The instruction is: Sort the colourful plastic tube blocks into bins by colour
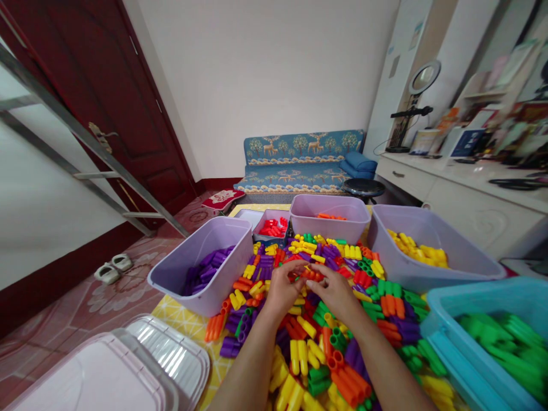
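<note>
My left hand [285, 285] and my right hand [329, 283] meet above the middle of a pile of plastic tube pieces. Their fingers are curled toward each other around small orange-red pieces [311, 275]; whether these are gripped or lie just beneath is hard to make out. Yellow [298, 357], purple [245, 325], green [319, 381] and orange pieces [351, 383] lie mixed around and under both forearms.
Lilac bins hold purple [209, 268], orange [331, 216] and yellow pieces [419, 249]. A small box [259, 235] has red ones, a blue bin [449, 337] green ones. Lids [107, 377] lie front left. Behind are a sofa [295, 171] and stool [363, 187].
</note>
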A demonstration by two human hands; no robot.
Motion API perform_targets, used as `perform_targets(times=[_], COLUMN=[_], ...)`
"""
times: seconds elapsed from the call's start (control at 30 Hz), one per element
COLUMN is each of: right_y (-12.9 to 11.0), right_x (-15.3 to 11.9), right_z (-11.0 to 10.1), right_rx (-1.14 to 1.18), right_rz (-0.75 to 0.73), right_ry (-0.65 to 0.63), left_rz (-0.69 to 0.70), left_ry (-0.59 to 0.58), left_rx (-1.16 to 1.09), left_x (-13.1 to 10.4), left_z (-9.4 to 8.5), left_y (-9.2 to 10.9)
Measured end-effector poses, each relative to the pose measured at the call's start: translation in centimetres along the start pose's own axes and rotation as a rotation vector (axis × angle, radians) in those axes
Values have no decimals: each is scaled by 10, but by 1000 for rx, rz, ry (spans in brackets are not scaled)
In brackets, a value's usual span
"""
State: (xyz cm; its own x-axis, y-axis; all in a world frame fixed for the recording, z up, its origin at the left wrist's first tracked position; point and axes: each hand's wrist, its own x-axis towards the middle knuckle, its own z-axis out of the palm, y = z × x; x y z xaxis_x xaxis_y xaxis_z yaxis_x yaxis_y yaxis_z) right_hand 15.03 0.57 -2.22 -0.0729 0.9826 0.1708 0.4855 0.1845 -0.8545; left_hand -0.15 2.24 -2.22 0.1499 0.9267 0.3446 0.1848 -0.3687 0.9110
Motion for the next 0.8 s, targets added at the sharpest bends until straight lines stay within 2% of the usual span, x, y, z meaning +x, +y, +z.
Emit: perform_targets(times=[0.1,0.2,0.3,0.4,0.5,0.63,0.73,0.8], right_y=[-7,-13,-16,-14,-8,-5,-8,-14], right_x=[0,-1,-2,-1,1,4,5,5], right_z=[-5,-15,-28,-44,-59,-70,-75,-79], right_rx=[-36,-131,-170,-140,28,484,846,1029], right_rz=[-33,-59,-55,-60,-10,71,-43,-145], right_ry=[30,7,-44,23,215,556,837,923], left_rz=[-36,-78,-117,-121,-92,-52,-31,-22], left_ry=[12,25,36,56,62,28,-8,-22], left_rx=[-197,-327,-347,-259,-145,-28,42,67], left_x=[1,1,1,1,1,-1,-2,-3], left_z=[3,5,5,3,2,3,5,6], left_y=[2,4,5,4,2,-1,-2,-2])
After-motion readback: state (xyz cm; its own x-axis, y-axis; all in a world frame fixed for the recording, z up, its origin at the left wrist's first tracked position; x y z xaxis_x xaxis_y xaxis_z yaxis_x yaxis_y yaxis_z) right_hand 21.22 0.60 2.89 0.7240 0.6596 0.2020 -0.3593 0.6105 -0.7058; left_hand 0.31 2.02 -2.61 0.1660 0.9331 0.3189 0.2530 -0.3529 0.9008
